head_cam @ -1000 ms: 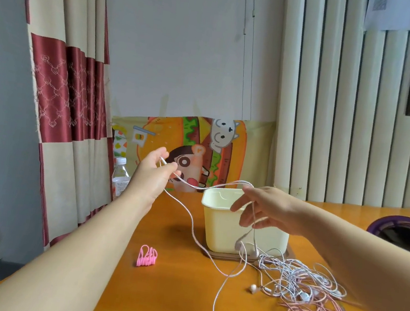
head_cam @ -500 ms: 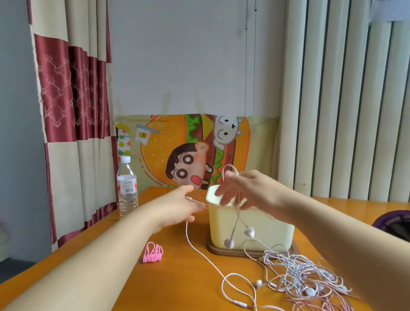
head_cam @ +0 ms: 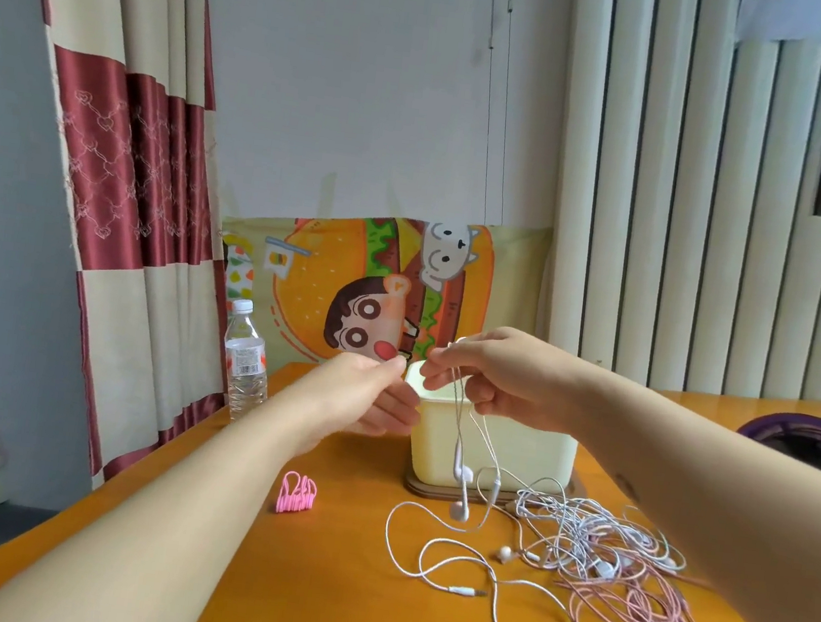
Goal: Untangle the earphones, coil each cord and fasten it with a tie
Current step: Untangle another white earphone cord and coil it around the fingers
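Fingers (head_cam: 453,367) of right hand (head_cam: 514,375) pinching white earphones (head_cam: 459,510), left hand (head_cam: 361,398) alongside, its grip unclear

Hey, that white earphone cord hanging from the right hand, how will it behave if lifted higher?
Probably floppy: the white earphone cord droops from the right hand and lies in loose loops on the table. Likely light, as its earbuds dangle on thin wire. It might snag the tangled pile lying close beside it.

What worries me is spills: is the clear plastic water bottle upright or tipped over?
Upright. The clear plastic water bottle stands at the left edge of the orange table, white cap on top.
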Motion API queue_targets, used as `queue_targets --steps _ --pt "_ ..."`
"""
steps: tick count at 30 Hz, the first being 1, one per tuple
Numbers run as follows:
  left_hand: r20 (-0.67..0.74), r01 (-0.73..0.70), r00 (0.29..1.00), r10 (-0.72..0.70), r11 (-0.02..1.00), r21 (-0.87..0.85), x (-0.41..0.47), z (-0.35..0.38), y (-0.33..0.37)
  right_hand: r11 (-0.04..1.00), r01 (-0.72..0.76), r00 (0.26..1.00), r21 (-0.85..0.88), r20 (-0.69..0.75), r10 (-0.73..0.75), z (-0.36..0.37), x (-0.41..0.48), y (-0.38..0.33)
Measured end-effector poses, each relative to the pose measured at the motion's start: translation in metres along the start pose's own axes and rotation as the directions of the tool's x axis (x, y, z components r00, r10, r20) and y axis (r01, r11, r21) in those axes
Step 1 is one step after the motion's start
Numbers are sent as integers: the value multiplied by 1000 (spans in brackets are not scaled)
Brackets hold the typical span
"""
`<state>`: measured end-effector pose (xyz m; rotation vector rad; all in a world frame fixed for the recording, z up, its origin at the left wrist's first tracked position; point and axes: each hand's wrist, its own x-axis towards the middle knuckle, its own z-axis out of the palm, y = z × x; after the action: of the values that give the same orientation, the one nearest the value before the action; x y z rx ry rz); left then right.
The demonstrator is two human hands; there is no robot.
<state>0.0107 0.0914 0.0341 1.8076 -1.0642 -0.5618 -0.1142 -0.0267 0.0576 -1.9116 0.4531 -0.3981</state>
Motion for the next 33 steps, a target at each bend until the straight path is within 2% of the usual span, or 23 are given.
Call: queue_targets --steps 3,5,8,11,13,15,17,18,19,20,22,23,24,25,27,28,31,33 --pt "239 144 962 -134 989 -24 -2 0 -2 1000 6 998 24 61 -7 1 -2 0" --pt "339 229 920 -195 971 -63 1 2 -8 999 2 991 39 134 -7 1 -4 -3" --pt "421 304 882 -211 938 -168 7 8 -15 999 7 959 40 284 -18 2 -9 -8" --pt "408 336 893 -188 882 -330 9 17 -16 1000 0 911 -6 413 2 5 -15 -11" --pt "369 349 917 -152 755 -555 12 21 -12 995 7 862 -101 504 45 7 -19 -12" --pt "283 329 944 -170 553 -766 15 20 -7 969 9 819 -246 557 134 9 -22 -9" --pt "159 238 960 -229 371 -898 19 15 -5 918 -2 787 -398 565 246 9 -23 -3" --pt "112 191 962 -251 317 -929 21 11 -4 883 -1 782 -470 550 294 9 -23 1" --pt "77 158 963 -260 307 -938 22 8 -3 843 4 783 -538 526 332 9 -24 5" --pt "52 138 966 -254 336 -932 22 5 -2 801 10 794 -599 491 358 9 -24 7" --pt "33 127 978 -207 461 -878 20 3 3 719 13 852 -695 384 356 9 -24 9" --pt "43 127 986 -164 550 -826 17 3 6 675 36 905 -737 311 290 8 -22 10" --pt "69 128 991 -116 646 -753 12 3 9 638 69 961 -767 223 163 6 -19 11" --pt "107 126 992 -72 736 -665 8 3 12 604 109 993 -790 118 -25 3 -18 10" --pt "209 121 978 -17 861 -493 -2 6 17 591 240 930 -770 7 -369 -1 -15 7" --pt "259 115 966 1 895 -431 -6 7 19 588 312 894 -746 21 -448 -2 -12 6" --pt "318 62 946 64 926 -372 -12 5 25 582 435 853 -687 107 -511 -3 -9 3" --pt "282 14 953 108 917 -399 -12 0 28 678 436 868 -591 76 -491 -6 -10 3"
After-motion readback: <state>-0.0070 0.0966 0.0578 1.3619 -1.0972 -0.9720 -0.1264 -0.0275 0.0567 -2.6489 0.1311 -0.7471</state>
